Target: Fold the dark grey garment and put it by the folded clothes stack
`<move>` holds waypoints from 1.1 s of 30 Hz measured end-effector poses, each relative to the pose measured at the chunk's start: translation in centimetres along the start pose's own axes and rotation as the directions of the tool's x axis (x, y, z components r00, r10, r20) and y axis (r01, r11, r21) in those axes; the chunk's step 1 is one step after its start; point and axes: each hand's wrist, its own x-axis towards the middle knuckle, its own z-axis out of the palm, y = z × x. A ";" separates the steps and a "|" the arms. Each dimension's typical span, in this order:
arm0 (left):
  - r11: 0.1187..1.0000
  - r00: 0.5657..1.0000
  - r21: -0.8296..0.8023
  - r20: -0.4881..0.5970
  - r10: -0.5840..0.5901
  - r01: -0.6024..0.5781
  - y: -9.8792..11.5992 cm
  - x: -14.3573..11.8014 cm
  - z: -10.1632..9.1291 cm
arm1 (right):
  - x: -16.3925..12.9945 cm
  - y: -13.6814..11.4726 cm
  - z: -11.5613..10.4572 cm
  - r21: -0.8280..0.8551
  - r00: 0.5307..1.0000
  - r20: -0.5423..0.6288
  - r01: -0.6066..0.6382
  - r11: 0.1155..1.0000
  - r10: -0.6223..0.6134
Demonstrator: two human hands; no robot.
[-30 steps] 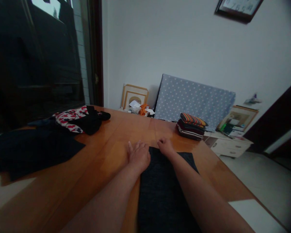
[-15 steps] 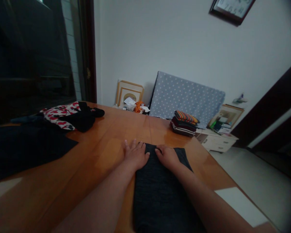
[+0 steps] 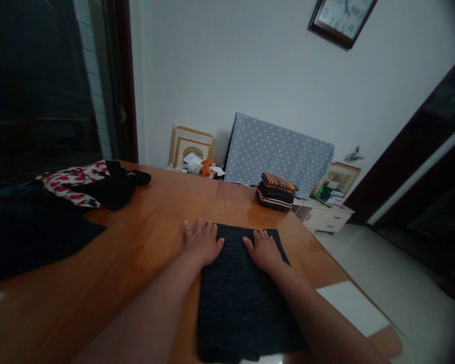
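A dark grey folded cloth (image 3: 237, 293) lies flat on the wooden table (image 3: 144, 242) right in front of me. My left hand (image 3: 200, 245) rests palm down at the cloth's far left corner, half on the wood, fingers spread. My right hand (image 3: 264, 249) lies palm down on the cloth's far right part, fingers spread. Neither hand grips anything.
A stack of folded striped clothes (image 3: 276, 190) sits at the table's far right edge. Loose dark garments (image 3: 34, 227) and a red-and-white patterned one (image 3: 70, 181) lie at the left. A polka-dot board (image 3: 276, 154), picture frames and a low white cabinet (image 3: 322, 217) stand beyond.
My right hand has gone from a closed pinch at the cloth's far edge to lying flat on it. Both hands have drawn back slightly toward me. The camera has tilted.
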 end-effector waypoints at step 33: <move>0.991 0.988 0.079 0.106 -0.114 0.106 0.0 0.0 -2.2 | -0.1 2.8 1.0 0.116 0.993 0.007 -0.116 0.986 0.116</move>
